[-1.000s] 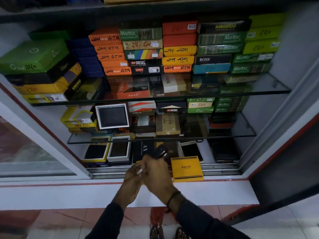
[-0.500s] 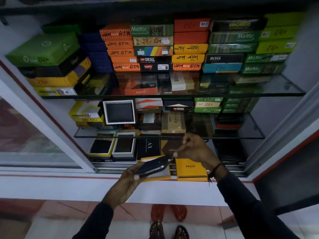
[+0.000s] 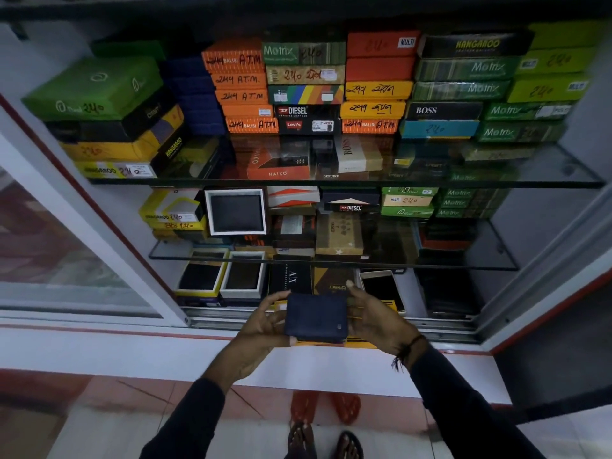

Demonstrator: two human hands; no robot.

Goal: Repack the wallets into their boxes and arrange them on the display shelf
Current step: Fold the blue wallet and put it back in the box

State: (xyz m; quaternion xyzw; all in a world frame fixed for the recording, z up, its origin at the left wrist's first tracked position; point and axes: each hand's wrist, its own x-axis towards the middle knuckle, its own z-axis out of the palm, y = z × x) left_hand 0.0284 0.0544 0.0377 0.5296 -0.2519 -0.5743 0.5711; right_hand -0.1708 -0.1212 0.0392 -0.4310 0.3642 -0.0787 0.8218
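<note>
Just above the yellow box (image 3: 364, 343) at the cabinet's sill, the dark blue wallet (image 3: 316, 318) is pinched flat between left hand (image 3: 265, 326) and right hand (image 3: 377, 321) by its short edges, probably light, pliable, smooth-skinned.

You see a dim, bluish picture. The top corners go dark, the straight glass shelf (image 3: 331, 184) bends, and its boxes look blurry.

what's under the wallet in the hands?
Under the dark wallet, held by left hand and right hand, yellow box edges show; the rest is covered.
</note>
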